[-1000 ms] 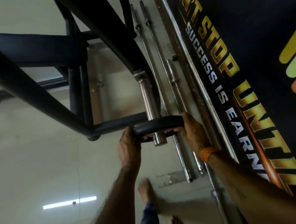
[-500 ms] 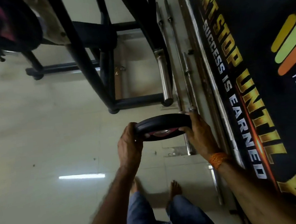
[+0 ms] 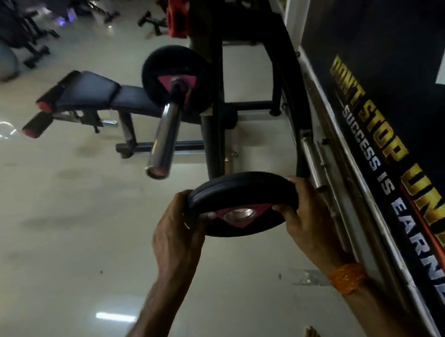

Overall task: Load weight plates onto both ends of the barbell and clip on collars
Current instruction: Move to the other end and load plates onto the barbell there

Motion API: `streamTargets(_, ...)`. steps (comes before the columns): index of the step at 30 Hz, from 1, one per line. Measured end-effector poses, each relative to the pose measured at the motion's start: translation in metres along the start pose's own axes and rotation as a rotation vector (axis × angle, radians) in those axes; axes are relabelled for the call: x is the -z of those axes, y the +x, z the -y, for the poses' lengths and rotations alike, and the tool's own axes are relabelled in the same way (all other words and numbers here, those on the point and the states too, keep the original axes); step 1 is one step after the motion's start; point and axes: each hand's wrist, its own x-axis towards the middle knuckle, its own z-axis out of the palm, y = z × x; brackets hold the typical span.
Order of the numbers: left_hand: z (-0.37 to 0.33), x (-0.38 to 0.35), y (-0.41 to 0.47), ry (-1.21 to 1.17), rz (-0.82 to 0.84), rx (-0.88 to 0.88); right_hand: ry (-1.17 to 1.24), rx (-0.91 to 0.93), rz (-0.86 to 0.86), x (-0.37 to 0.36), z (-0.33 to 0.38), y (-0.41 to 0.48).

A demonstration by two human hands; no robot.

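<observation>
The wall banner (image 3: 397, 166) fills the right side, a dark sheet running along the floor's right edge; its gold lettering reads "DON'T STOP UNTIL" with white "SUCCESS IS EARNED" beneath, though the bottom letters run out of view. More writing higher up is cut off and cannot be read.

The rack frame (image 3: 220, 130) stands on the tiled floor (image 3: 67, 239) close to the banner, and the barbell sleeve (image 3: 164, 136) juts out from it toward the camera, bare chrome along most of its length. One loaded plate (image 3: 176, 80) already sits at the sleeve's inner end, pushed against the rack side, which leaves room for another. A padded bench (image 3: 92, 94) lies behind it, well off to the left.

The carried plate (image 3: 243, 203) hangs in the air just below and right of the sleeve's open tip, not yet threaded. It is tilted nearly flat, its steel-ringed hole and pink centre mark facing the camera; any lettering there is too blurred to read. Presumably it must be tipped upright so the hole meets the tip.

The left hand (image 3: 176, 233) and right hand (image 3: 303, 214) clasp opposite rim edges, thumbs on the near face, likely to balance the weight evenly. An orange wrist thread (image 3: 346, 277) circles the right wrist. No collar is clearly visible.
</observation>
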Motion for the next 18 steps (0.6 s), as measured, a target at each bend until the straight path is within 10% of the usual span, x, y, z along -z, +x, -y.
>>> streamTargets(18, 0.060, 0.120, 0.103, -0.080, 0.019, 0.036, -0.023, 0.035, -0.041, -0.121, 0.100, 0.068)
